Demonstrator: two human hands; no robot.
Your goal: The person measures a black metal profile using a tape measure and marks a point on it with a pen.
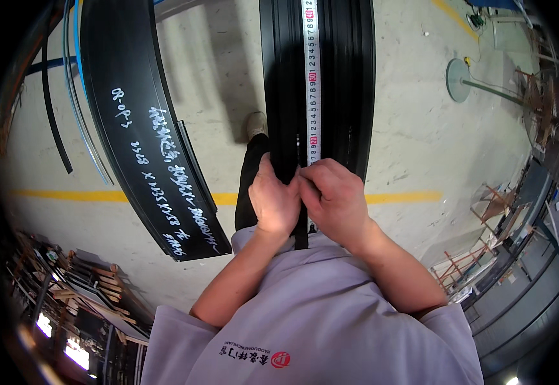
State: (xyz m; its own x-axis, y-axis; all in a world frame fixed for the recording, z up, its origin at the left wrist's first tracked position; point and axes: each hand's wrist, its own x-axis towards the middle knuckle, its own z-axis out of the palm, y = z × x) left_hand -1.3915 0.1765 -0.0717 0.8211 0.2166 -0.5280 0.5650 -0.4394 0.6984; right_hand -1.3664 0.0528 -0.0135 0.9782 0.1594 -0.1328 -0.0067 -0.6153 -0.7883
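A long black profile panel with lengthwise ridges runs from the far edge toward my body. Along its middle lies a white measuring tape with black and red markings, its lower numbers toward me. My right hand is closed over the near stretch of the tape, fingers curled; its fingertips and the tape's end are hidden. Beside it, my left hand has its thumb pointing up and its other fingers bent inward, meeting the right fingertips. What those left fingers grip cannot be made out. A narrow black strip shows below the hands.
A second black panel with white handwriting stands at left. A yellow line crosses the pale floor. Round-based stand lies at right. Stacked wooden frames are at lower left; racks at lower right.
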